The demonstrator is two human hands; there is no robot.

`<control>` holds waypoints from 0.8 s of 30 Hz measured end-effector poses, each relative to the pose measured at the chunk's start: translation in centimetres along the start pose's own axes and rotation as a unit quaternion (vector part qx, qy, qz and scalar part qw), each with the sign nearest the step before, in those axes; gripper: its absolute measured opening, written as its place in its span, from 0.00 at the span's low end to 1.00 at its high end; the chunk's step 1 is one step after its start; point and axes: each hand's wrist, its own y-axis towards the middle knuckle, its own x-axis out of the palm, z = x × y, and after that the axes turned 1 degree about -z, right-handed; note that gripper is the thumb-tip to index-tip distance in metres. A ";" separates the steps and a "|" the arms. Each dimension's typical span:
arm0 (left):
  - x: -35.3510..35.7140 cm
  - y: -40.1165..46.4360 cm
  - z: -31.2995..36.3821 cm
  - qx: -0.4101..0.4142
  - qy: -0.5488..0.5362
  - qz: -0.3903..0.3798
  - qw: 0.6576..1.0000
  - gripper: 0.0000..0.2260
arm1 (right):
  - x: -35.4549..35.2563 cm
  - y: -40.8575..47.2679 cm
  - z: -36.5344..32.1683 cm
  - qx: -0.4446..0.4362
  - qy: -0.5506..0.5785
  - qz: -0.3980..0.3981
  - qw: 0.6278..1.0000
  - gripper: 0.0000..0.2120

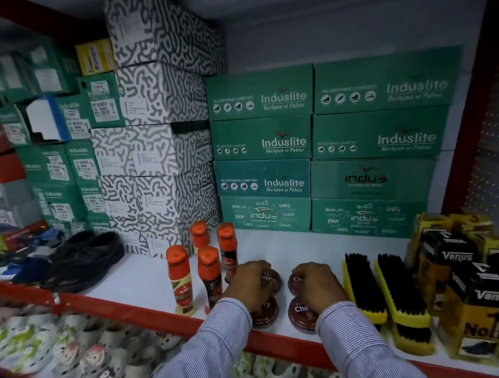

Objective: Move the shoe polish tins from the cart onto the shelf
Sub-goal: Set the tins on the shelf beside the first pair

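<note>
Several round dark-red shoe polish tins lie flat on the white shelf [291, 251]. My left hand [249, 283] is closed over the rear left tin [270, 277], partly covering the front left tin [266, 314]. My right hand [317, 284] grips the rear right tin [294, 281]; the front right tin [301, 313] lies just before it, near the red shelf edge. The cart is out of view.
Orange-capped liquid polish bottles [209, 268] stand just left of my left hand. Yellow-backed shoe brushes [382, 288] lie to the right, then yellow-and-black Venus boxes [480, 293]. Green shoe boxes [328, 153] line the back. Black shoes [85, 259] sit at left; clogs fill the lower shelf.
</note>
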 end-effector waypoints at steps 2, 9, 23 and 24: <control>0.4 0.4 -0.2 -0.001 -0.004 0.001 1.000 0.10 | 0.4 0.6 0.4 0.006 -0.002 -0.012 1.000 0.10; 0.9 1.1 -0.5 0.013 -0.011 0.003 1.000 0.10 | 0.8 1.0 0.9 -0.008 -0.025 0.001 1.000 0.10; -1.1 -3.2 -1.3 0.009 0.018 -0.004 1.000 0.13 | -2.0 -5.1 0.7 -0.049 -0.040 -0.043 0.997 0.12; -1.2 -3.6 -1.2 0.006 0.021 -0.013 1.000 0.14 | -1.9 -5.5 0.7 -0.049 -0.039 -0.049 0.997 0.13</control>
